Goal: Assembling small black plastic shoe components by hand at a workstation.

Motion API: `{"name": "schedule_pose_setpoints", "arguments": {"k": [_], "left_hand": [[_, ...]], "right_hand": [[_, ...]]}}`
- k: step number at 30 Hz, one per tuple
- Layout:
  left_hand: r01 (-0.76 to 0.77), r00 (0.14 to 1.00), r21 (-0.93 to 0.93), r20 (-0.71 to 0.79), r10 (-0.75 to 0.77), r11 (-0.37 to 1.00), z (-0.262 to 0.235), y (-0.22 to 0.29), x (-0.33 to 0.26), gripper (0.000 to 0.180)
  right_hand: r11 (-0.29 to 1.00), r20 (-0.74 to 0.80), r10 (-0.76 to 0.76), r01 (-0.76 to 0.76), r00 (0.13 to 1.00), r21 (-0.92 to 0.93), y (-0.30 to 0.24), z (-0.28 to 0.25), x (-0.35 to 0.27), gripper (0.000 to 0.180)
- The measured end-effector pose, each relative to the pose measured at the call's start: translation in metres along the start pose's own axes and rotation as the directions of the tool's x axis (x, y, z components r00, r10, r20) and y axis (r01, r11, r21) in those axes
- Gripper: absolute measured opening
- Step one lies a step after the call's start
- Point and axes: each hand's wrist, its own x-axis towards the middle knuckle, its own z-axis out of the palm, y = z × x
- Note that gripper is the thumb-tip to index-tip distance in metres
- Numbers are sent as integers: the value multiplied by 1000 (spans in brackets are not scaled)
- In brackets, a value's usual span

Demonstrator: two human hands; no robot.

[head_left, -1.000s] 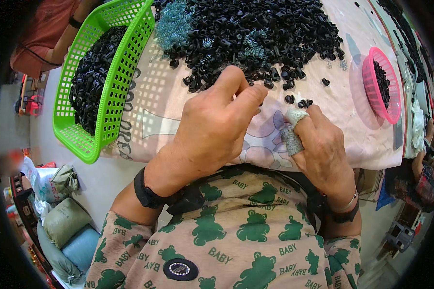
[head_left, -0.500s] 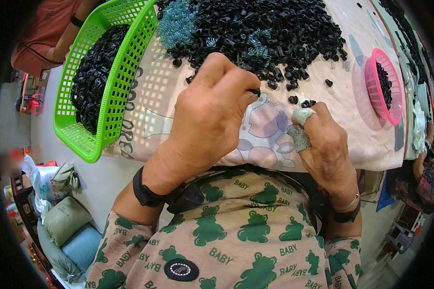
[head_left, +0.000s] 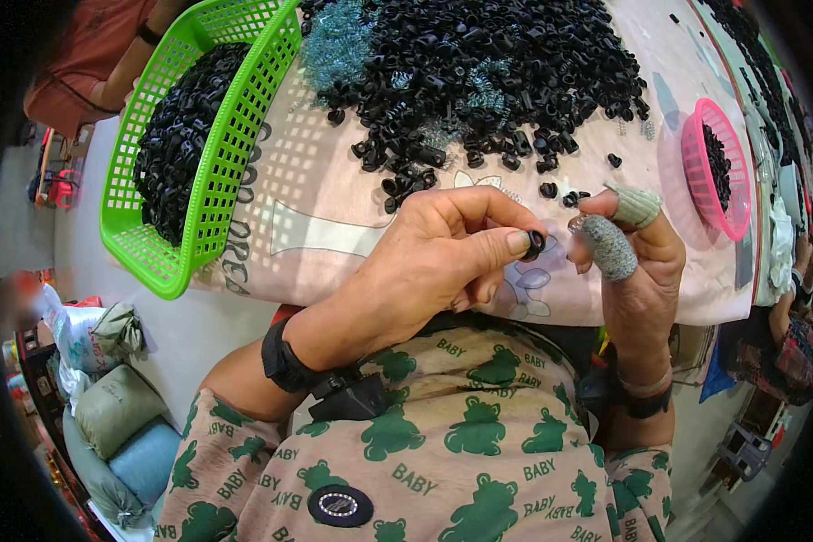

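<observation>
My left hand point(head_left: 447, 248) pinches a small black plastic piece point(head_left: 535, 245) between thumb and forefinger, its round opening turned toward the right. Close by on the right, my right hand point(head_left: 637, 262) has thumb and forefinger nearly together, both wrapped in cloth finger covers point(head_left: 612, 248). Something tiny seems to sit at those fingertips, too small to make out. Beyond both hands spreads a heap of similar black plastic pieces point(head_left: 506, 72), with thin metal coil springs point(head_left: 339, 45) bunched at its left and scattered through it. A few loose black pieces point(head_left: 548, 190) lie near my right fingertips.
A green basket point(head_left: 167, 285) full of black pieces stands at the left table edge. On the right, a pink basket point(head_left: 741, 194) holds smaller black parts. A printed pink cloth point(head_left: 334, 262) covers the table. Another person's arm point(head_left: 122, 86) shows at far left.
My left hand has drawn back from the heap and lowered, bringing the black piece toward my right hand. My right hand has lifted slightly off the loose pieces, its fingertips turned toward the left.
</observation>
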Motion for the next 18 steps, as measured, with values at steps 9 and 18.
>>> {"name": "schedule_pose_setpoints", "arguments": {"k": [9, 18], "left_hand": [[1, 1000, -42, -22, -2, 999, 1, -2, -1, 18], [-7, 998, 16, -69, 8, 1000, 1, -1, -1, 17]], "right_hand": [[993, 77, -116, 116, 990, 11, 8, 13, -5, 21], [651, 265, -478, 541, 837, -533, 5, 15, 4, 31]]}}
